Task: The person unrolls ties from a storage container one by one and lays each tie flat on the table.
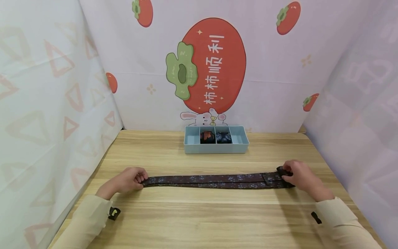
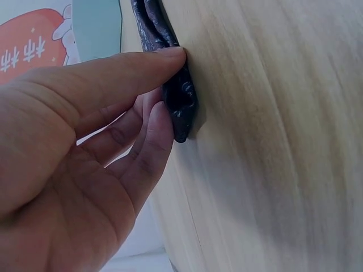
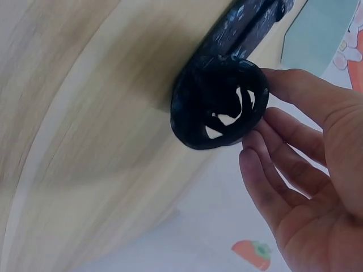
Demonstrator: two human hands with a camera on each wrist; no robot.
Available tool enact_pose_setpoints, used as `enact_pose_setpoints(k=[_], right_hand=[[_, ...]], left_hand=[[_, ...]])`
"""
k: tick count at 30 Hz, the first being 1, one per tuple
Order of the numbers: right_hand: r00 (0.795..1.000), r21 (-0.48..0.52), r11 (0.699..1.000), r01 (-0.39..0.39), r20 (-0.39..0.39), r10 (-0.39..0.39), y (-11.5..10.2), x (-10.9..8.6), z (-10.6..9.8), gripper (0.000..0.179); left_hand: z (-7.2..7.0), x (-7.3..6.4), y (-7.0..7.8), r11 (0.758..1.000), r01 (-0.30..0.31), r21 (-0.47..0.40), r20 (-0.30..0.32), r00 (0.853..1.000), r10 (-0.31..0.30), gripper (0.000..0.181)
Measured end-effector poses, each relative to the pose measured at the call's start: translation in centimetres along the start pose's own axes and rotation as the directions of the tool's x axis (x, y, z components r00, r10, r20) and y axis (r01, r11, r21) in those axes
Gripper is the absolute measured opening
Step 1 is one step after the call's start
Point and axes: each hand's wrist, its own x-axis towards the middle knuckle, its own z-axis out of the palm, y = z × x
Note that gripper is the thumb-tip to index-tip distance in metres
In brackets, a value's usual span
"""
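A dark necktie (image 1: 202, 179) with small blue flowers lies folded lengthwise across the table, its layers running left to right. At its narrow folded end, my left hand (image 1: 129, 180) pinches the fabric between thumb and fingers; the left wrist view shows the fold's tip (image 2: 181, 122) poking out past the fingertips. My right hand (image 1: 303, 178) grips the wide end, where the cloth curls up into a loose roll. Seen end-on in the right wrist view, the roll (image 3: 190, 127) is a round loop with gaps inside, thumb and fingertips on its outer edge.
Behind the necktie stands a light blue divided box (image 1: 216, 149) at the table's back. Its two middle compartments hold a dark roll with an orange pattern (image 1: 207, 137) and a blue-patterned dark roll (image 1: 223, 137). Printed cloth walls (image 1: 264, 97) enclose the wooden table (image 1: 199, 221).
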Motion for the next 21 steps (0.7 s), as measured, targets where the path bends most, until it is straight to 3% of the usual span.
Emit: enact_pose_setpoints(k=[11,21], right_hand=[[0.997,-0.021,0.997,-0.078,0.018,0.078,2.0,-0.4,-0.9,0.019],[0.999,-0.046,0.998,-0.045,0.014,0.046,1.1,-0.1,-1.5,0.02]], left_hand=[[-0.9,-0.7,-0.3,0.999,-0.037,0.03,-0.017,0.999,0.038,0.026],[-1.0,-0.6,-0.2,0.999,-0.022,0.039,-0.015,1.0,0.023,0.025]])
